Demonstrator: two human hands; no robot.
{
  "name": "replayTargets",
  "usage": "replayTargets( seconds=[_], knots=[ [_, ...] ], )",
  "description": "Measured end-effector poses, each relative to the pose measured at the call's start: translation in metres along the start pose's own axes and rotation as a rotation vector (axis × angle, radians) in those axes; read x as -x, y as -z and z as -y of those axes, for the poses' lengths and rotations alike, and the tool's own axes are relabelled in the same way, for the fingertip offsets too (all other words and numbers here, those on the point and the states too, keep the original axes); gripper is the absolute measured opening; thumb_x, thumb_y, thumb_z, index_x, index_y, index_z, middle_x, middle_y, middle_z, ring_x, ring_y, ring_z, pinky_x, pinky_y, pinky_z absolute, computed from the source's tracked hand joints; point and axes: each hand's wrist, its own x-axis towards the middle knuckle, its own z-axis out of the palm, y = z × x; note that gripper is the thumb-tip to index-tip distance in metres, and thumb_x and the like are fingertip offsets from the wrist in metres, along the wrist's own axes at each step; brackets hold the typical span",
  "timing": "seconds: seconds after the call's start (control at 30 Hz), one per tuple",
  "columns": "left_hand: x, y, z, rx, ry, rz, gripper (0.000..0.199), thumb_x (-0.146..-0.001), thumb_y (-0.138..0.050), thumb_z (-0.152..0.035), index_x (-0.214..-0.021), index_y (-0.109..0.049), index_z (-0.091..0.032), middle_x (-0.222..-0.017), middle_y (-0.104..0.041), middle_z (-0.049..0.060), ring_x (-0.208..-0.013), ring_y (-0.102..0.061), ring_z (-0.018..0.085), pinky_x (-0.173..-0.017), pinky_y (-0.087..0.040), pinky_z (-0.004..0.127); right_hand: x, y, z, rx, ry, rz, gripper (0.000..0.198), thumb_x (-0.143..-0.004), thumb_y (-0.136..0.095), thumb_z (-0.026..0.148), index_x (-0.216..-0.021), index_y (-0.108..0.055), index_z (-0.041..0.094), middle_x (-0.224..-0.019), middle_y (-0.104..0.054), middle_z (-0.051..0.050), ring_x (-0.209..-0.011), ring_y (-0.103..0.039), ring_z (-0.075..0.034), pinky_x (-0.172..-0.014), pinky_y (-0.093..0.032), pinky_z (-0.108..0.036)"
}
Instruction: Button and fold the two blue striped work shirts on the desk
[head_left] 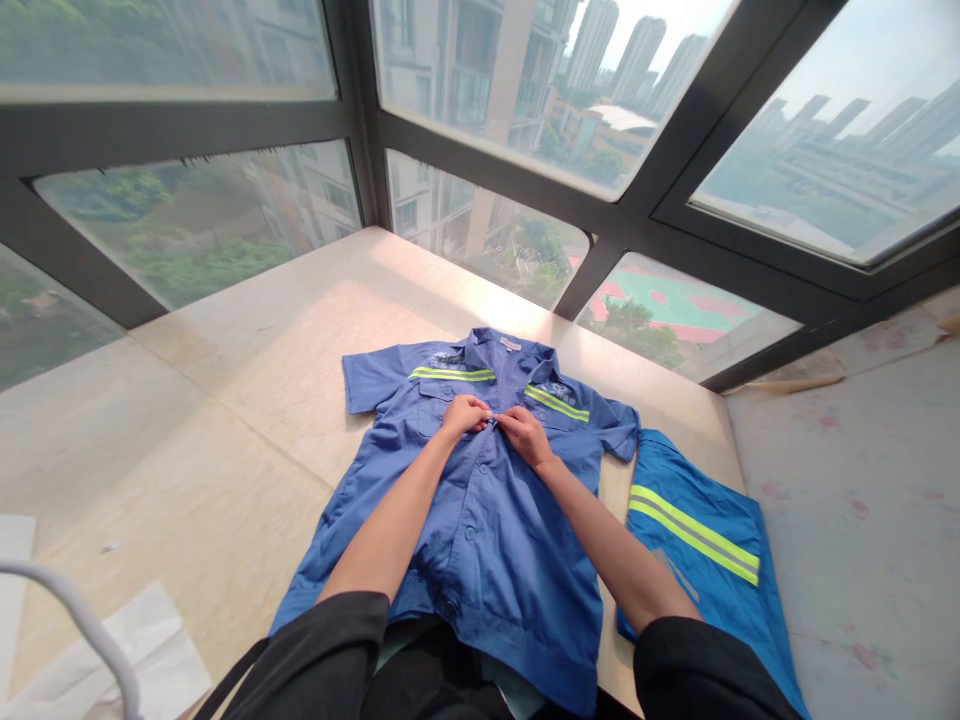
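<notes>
A blue short-sleeved work shirt (pixel 525 560) lies front side up, its collar toward the window and its hem over the near edge. Yellow-green reflective strips cross its chest. My left hand (pixel 466 414) and my right hand (pixel 523 434) meet at the front placket, between the chest pockets. Both pinch the shirt cloth there, around a button that is mostly hidden by the fingertips. Below the hands, several buttons (pixel 470 533) run down the placket, and the front edges lie together. Above them the collar spreads apart, showing a label inside.
Right of the shirt lies a folded brighter blue garment (pixel 705 600) with a reflective strip. White paper (pixel 154 650) and a pale curved tube (pixel 82 615) are at the lower left. Dark window frames (pixel 480 165) border the beige ledge (pixel 225 400), and a patterned wall (pixel 862 520) stands right.
</notes>
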Motion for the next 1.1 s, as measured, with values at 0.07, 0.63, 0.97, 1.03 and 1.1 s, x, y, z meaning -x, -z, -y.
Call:
replayTargets(
  seconds=[0.07, 0.63, 0.97, 1.03, 1.1],
  knots=[
    [-0.001, 0.002, -0.003, 0.013, 0.027, 0.025, 0.014, -0.07, -0.079, -0.016, -0.076, -0.067, -0.013, -0.059, -0.068, 0.002, -0.057, -0.068, 0.015, -0.055, -0.053, 0.022, -0.001, 0.0, 0.0, 0.009, -0.002, 0.007, 0.032, -0.1, -0.044, 0.026, -0.112, -0.074, 0.025, -0.091, -0.065, -0.008, -0.084, -0.061, -0.019, -0.077, -0.05, -0.029],
    [0.026, -0.001, 0.016, -0.131, -0.342, -0.117, 0.014, -0.079, -0.069, -0.033, -0.086, -0.075, -0.021, -0.084, -0.077, 0.003, -0.085, -0.073, 0.019, -0.081, -0.056, 0.028, -0.007, 0.003, 0.005, 0.004, 0.09, -0.046, 0.028, -0.099, -0.046, 0.021, -0.106, -0.073, 0.023, -0.094, -0.067, -0.009, -0.087, -0.059, -0.02, -0.081, -0.05, -0.032],
    [0.042, -0.01, 0.021, -0.272, -0.464, -0.18, 0.023, -0.074, -0.07, -0.02, -0.097, -0.073, -0.021, -0.096, -0.077, 0.002, -0.082, -0.073, 0.016, -0.08, -0.057, 0.026, -0.007, 0.002, 0.003, -0.04, 0.032, -0.017, 0.026, -0.096, -0.048, 0.018, -0.104, -0.073, 0.023, -0.095, -0.067, -0.008, -0.09, -0.06, -0.021, -0.084, -0.049, -0.033],
    [0.043, -0.013, 0.02, -0.272, -0.452, -0.211, 0.023, -0.074, -0.067, -0.014, -0.095, -0.073, -0.022, -0.094, -0.077, 0.001, -0.081, -0.073, 0.015, -0.079, -0.057, 0.025, -0.007, 0.001, 0.002, -0.061, 0.03, -0.026, 0.025, -0.096, -0.05, 0.02, -0.103, -0.073, 0.023, -0.094, -0.067, -0.008, -0.09, -0.06, -0.021, -0.083, -0.049, -0.032],
    [0.044, -0.013, 0.019, -0.268, -0.446, -0.217, 0.024, -0.074, -0.065, -0.012, -0.094, -0.073, -0.022, -0.091, -0.078, 0.0, -0.081, -0.073, 0.015, -0.078, -0.056, 0.024, -0.008, -0.001, 0.0, -0.091, 0.023, -0.029, 0.023, -0.096, -0.051, 0.021, -0.1, -0.074, 0.024, -0.091, -0.067, -0.007, -0.087, -0.061, -0.02, -0.081, -0.049, -0.032]
  ],
)
